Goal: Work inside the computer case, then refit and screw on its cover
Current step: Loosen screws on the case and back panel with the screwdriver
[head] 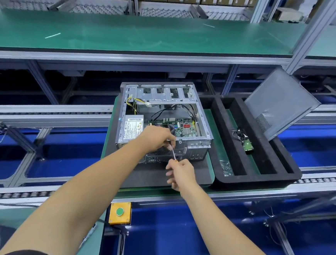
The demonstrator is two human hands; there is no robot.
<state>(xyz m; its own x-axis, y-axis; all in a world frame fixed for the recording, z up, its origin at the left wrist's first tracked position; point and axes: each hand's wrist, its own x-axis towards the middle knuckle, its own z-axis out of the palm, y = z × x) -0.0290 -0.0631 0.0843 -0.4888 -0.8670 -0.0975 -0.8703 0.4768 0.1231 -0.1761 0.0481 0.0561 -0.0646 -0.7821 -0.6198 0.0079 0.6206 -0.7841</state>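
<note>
Your right hand (179, 171) grips the screwdriver (173, 152) by its handle; your left hand (157, 137) pinches the shaft at the near rim of the open case (162, 119). The case lies on the mat (147, 176) at the pallet's centre. The cover (279, 103) leans at the tray's (267, 177) far right corner. The label on the power supply (132, 129) is too small to read.
</note>
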